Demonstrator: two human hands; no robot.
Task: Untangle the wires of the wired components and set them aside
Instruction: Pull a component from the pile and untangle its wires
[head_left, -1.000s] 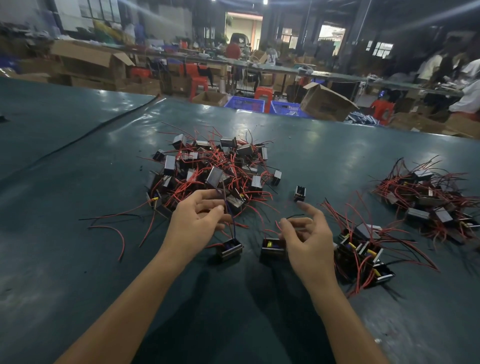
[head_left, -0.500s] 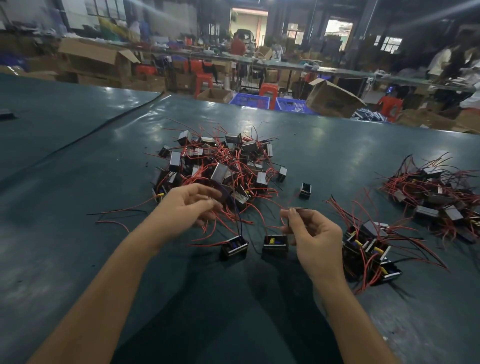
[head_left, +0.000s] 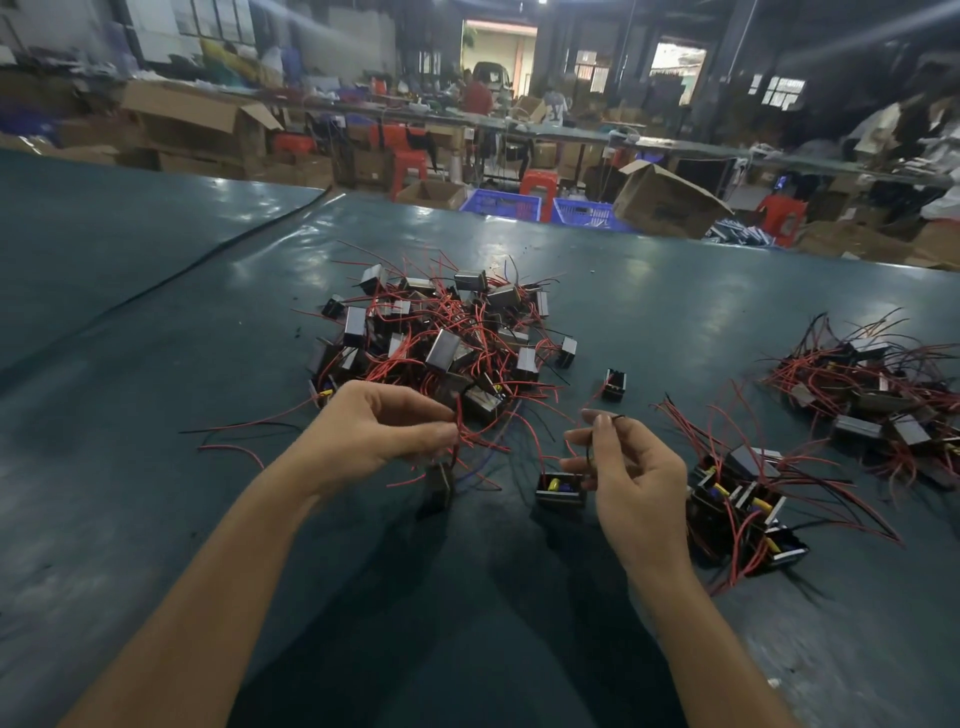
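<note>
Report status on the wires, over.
Left hand pinches red wires over left component. Right hand pinches black wire over right component. Tangled pile close behind.

**Tally by kind**

Three heaps of wired components on the desk: large heap at centre, small heap at lower right, third heap at right edge; pieces inside too tangled to count. Three single components outside the heaps: upper single, middle single, blurred single. Two hands: left hand pinching red wires of unclear number, right hand pinching one black wire. Two blue crates at upper centre.
</note>
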